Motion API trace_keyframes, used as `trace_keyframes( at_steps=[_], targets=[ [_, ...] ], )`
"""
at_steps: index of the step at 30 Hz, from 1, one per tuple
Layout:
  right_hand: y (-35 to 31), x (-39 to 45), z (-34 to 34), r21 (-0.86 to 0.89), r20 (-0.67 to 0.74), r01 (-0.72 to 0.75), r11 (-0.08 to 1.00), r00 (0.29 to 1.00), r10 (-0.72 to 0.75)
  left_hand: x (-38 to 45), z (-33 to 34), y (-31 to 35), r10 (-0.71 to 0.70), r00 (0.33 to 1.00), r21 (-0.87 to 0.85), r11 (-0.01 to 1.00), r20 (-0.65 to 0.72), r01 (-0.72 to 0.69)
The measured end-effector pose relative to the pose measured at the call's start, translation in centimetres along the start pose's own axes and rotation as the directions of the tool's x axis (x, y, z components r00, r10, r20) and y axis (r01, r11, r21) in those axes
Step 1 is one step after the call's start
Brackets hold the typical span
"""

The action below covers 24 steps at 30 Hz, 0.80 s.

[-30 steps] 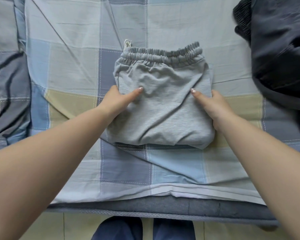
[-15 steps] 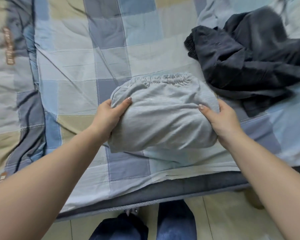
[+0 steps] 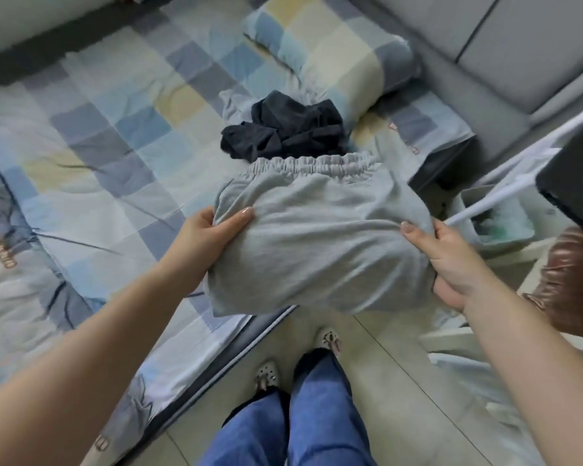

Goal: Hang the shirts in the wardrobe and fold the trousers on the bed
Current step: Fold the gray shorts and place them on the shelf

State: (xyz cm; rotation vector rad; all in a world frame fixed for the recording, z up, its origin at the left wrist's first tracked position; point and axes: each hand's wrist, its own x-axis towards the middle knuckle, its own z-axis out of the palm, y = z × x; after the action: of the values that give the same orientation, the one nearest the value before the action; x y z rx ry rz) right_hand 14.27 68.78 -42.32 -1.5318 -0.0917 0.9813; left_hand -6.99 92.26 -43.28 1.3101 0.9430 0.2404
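Covering the bed (image 3: 81, 163), a checked quilt (image 3: 122, 105) meets pale floor tiles (image 3: 377, 375).

Grey trousers (image 3: 317, 237), dark navy garment (image 3: 283, 132), blue-and-cream checked bedspread (image 3: 115, 105)

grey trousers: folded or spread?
Folded. The grey trousers form a compact bundle, waistband on top, gripped by the left hand and right hand.

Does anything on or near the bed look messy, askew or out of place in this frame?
Yes: a dark garment lies crumpled in a heap on the bed by the pillow, unfolded. The folded grey trousers look tidy, held at each side by the left hand and right hand.
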Motion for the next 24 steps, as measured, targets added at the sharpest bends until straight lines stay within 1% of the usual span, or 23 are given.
trace_keyframes(
  at_steps=[3, 5, 7, 9, 12, 17, 18, 20, 22, 24],
  targets=[
    [0.3, -7.5, -4.4, 0.082, -0.104, -0.036, 0.996, 0.994, 0.045, -3.6, 3.8, 2.1, -0.027, 0.985, 0.041, 0.999, 0.173, 0.020],
    [1.3, -12.7, -7.5, 0.121, -0.184, -0.034, 0.992, 0.981, 0.056, -6.2, 6.7, 3.0, -0.056, 0.951, 0.061, 0.997, 0.304, 0.039],
    [2.4, -17.9, -10.6, 0.186, -0.283, 0.018, 0.982, 0.958, 0.036, -8.9, 10.2, 3.5, -0.082, 0.899, 0.094, 0.995, 0.430, 0.046],
    [3.6, -22.4, -13.1, 0.255, -0.354, 0.075, 0.964, 0.935, 0.021, -11.1, 13.2, 3.6, -0.128, 0.845, 0.135, 0.989, 0.519, 0.067],
    [5.7, -29.7, -17.0, 0.358, -0.444, 0.150, 0.922, 0.896, 0.026, -14.8, 18.9, 3.9, -0.217, 0.742, 0.227, 0.970, 0.634, 0.090],
    [10.4, -41.8, -23.6, 0.439, -0.621, 0.259, 0.860, 0.779, 0.083, -22.3, 29.3, 1.9, -0.299, 0.559, 0.301, 0.949, 0.773, 0.091],
    [11.6, -44.6, -24.9, 0.448, -0.657, 0.278, 0.850, 0.747, 0.102, -24.3, 31.8, 1.2, -0.315, 0.512, 0.319, 0.944, 0.799, 0.083],
    [13.8, -49.6, -27.4, 0.462, -0.732, 0.331, 0.823, 0.666, 0.143, -28.1, 36.5, 0.0, -0.339, 0.426, 0.352, 0.934, 0.839, 0.050],
    [15.7, -54.1, -29.6, 0.461, -0.797, 0.389, 0.798, 0.576, 0.180, -31.8, 41.0, -1.3, -0.368, 0.363, 0.392, 0.920, 0.856, 0.006],
    [17.1, -57.5, -31.1, 0.450, -0.837, 0.433, 0.781, 0.510, 0.199, -34.8, 44.6, -2.3, -0.401, 0.283, 0.430, 0.902, 0.871, -0.045]
  ],
)
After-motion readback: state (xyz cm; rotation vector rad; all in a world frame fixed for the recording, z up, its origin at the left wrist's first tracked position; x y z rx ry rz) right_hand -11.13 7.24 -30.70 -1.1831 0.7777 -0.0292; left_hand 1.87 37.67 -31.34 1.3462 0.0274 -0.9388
